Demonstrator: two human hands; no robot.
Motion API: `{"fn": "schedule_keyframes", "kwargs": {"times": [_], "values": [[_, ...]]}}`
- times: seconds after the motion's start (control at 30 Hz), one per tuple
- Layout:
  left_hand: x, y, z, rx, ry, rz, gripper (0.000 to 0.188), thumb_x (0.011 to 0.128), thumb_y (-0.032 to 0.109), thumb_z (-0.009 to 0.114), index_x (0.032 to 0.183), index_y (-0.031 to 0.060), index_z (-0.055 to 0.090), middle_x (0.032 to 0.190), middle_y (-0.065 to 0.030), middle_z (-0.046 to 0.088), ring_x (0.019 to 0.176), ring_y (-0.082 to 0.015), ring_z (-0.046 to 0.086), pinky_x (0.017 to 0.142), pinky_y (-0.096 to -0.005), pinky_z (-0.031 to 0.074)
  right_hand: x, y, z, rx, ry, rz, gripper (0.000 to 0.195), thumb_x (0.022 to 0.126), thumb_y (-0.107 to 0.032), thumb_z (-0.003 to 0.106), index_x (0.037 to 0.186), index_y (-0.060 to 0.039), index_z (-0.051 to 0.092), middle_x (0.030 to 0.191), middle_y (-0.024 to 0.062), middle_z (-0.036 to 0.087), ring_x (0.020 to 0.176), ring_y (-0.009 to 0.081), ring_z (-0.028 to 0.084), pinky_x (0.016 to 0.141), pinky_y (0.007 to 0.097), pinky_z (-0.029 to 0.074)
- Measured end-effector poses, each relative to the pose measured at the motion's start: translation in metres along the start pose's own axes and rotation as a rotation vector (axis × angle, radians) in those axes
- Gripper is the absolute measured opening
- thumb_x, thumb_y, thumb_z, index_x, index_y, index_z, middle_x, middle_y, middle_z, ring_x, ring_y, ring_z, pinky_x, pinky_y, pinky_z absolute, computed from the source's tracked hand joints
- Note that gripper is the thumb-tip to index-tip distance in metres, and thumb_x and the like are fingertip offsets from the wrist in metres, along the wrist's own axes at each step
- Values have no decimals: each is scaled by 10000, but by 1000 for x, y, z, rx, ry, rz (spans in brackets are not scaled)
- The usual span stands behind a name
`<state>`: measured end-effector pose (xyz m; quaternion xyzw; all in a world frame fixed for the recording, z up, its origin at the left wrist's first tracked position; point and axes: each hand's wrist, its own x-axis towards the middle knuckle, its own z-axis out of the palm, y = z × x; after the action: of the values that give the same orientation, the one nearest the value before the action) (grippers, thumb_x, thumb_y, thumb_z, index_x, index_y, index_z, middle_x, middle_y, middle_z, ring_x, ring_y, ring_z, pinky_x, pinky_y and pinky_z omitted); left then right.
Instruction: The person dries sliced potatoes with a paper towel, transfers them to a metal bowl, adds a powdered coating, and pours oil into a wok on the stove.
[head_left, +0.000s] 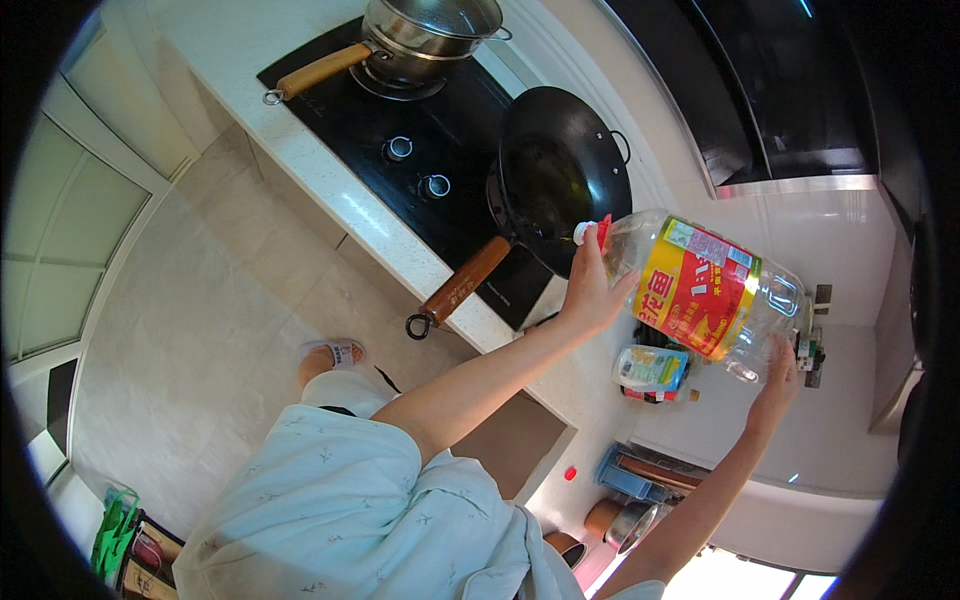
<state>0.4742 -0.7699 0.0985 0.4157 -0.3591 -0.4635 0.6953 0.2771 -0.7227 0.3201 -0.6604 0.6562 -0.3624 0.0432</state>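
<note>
A large clear plastic cooking-oil bottle (697, 289) with a red and yellow label lies tipped across both hands, its mouth toward the wok. My left hand (596, 289) is closed around its neck, next to the white spout (580, 232) and red collar. At the other end, my right hand (780, 375) supports the bottle's base. Just beyond the spout sits a black wok (562, 176) with a wooden handle (469, 277); a shiny, yellowish patch of liquid shows inside it. The bottle looks almost drained, though the label hides part of it.
On the black gas hob (360, 150) stands a lidded steel pot (424, 45), its wooden handle jutting over the counter edge. A red cap (570, 473) lies on the counter (592, 420). Bottles and packets (652, 367) stand by the wall. A dark range hood (787, 90) overhangs.
</note>
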Motion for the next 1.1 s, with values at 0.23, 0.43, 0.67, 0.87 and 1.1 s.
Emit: {"fn": "schedule_keyframes", "kwargs": {"times": [0.23, 0.43, 0.67, 0.87, 1.1], "values": [[-5, 4, -5, -29, -17, -30, 688, 757, 119, 593, 1267, 26, 140, 1226, -201, 312, 1154, -272, 331, 951, -379, 284, 2, -10, 0, -53, -37, -32, 432, 892, -328, 414, 1129, 21, 505, 1098, 97, 539, 1035, 150, 470, 903, 267, 334], [-7, 10, -7, -74, -53, -41, 695, 767, 135, 585, 1275, 29, 122, 1255, -209, 271, 1179, -279, 304, 969, -382, 263, -2, -27, 5, -111, -48, -84, 405, 888, -310, 426, 1134, 0, 511, 1110, 88, 536, 1045, 159, 470, 903, 269, 335], [-8, 1, -1, -101, -55, -17, 668, 786, 126, 560, 1272, 40, 108, 1266, -189, 260, 1191, -271, 287, 985, -394, 227, 2, -28, 1, -119, -81, -149, 441, 872, -296, 471, 1189, 10, 449, 1125, 92, 521, 1047, 159, 465, 903, 273, 338], [-10, -9, 5, -169, -78, -16, 794, 783, 118, 568, 1309, 7, -17, 1324, -222, 160, 1228, -295, 239, 1002, -373, 222, 7, -23, -11, -87, -106, -146, 524, 841, -310, 529, 1224, 23, 397, 1158, 90, 488, 1051, 143, 454, 878, 249, 352], [-11, -10, 7, -182, -67, 6, 775, 794, 155, 561, 1301, -14, 0, 1317, -229, 191, 1232, -308, 230, 1003, -370, 210, 9, -30, -13, -55, -119, -187, 544, 842, -296, 526, 1229, 54, 369, 1164, 104, 482, 1041, 145, 455, 878, 240, 340]]}}
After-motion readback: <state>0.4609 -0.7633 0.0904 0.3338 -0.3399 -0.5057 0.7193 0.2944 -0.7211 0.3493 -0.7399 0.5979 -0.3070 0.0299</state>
